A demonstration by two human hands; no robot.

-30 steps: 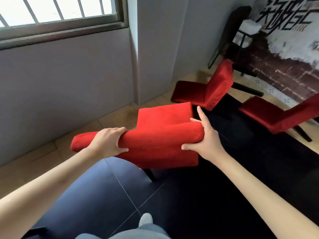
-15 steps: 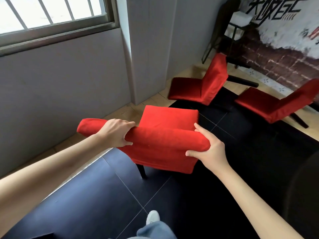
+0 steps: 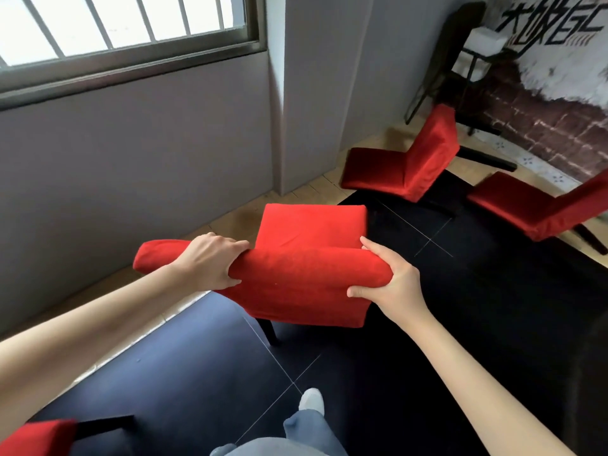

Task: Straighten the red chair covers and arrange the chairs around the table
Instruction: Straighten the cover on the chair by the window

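A chair in a red cover (image 3: 306, 268) stands in front of me, its back toward me and its seat pointing away. My left hand (image 3: 210, 264) grips the top of the backrest left of its middle. My right hand (image 3: 391, 284) grips the right end of the same backrest, thumb underneath. Two more red-covered chairs lie tipped over beyond it: one (image 3: 408, 166) near the wall corner and one (image 3: 539, 212) at the right. The corner of another red-covered chair (image 3: 36, 436) shows at the bottom left.
The grey wall under the window (image 3: 131, 159) runs close along the left, with a pillar (image 3: 309, 93) behind the chair. A black folding chair holding a white box (image 3: 483, 44) stands by the brick wall. Dark floor tiles (image 3: 460, 324) spread to the right; my shoe (image 3: 311, 401) is below.
The chair has stayed in my two hands while the view shifted; the backrest now sits a little lower and more to the right, and another red chair's corner has come into view bottom left.
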